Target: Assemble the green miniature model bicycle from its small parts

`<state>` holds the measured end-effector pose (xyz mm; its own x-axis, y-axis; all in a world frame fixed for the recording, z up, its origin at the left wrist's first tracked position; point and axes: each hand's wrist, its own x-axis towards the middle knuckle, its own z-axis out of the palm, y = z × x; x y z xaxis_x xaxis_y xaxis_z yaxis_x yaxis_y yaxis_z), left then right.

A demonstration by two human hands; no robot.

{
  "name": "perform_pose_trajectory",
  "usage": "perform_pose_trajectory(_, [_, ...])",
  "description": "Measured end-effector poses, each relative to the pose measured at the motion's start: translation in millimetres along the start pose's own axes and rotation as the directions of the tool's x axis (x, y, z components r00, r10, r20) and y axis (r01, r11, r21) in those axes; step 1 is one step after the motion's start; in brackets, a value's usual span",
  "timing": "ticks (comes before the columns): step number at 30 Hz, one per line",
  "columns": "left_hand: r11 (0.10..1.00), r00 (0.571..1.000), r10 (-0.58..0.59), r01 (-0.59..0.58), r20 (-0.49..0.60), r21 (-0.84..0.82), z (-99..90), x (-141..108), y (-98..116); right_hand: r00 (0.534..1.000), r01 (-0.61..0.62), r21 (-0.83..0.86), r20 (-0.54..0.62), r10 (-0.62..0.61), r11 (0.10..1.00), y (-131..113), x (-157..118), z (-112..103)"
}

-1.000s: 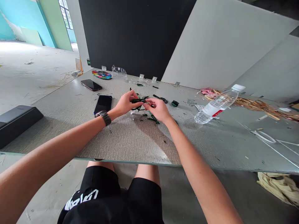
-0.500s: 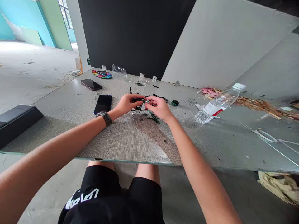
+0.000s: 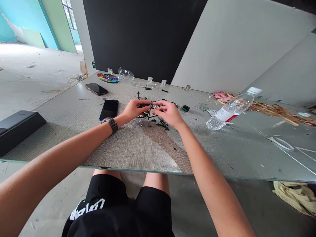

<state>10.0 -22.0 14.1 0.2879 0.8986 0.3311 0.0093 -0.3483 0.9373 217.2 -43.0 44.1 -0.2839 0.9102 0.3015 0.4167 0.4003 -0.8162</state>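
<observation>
One black frame [image 3: 149,113] | left hand [image 3: 134,110] pinches its left | right hand [image 3: 171,114] opposite, hold unclear

A: Your left arm [image 3: 66,140] reaches in from the lower left, your right arm [image 3: 209,168] from the lower right.
B: They slant inward, so your left hand [image 3: 133,110] and right hand [image 3: 171,113] face each other, fingertips near.
A: Your left thumb and fingers pinch.
B: Your right fingers curve above your thumb, pointing left.
</observation>
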Motion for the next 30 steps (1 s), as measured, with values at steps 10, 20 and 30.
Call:
perform_pose_trajectory(10, [0.984,0.993,-0.116,0.113,-0.017,-0.138,3.3,0,4,1.0,-0.002,-0.003,0.0,0.002,1.0,-2,-1,-1])
perform_pose_trajectory(20, [0.944,0.982,-0.16,0.123,-0.101,-0.307,-2.3,2,4,0.968,0.076,-0.149,-0.225,-0.108,0.986,3,3,-15])
perform_pose_trajectory(30, [0.912,0.933,-0.189,0.051,-0.306,-0.408,-22.9,11,9,0.986,0.096,-0.443,-0.078,-0.145,0.891,15,3,-12])
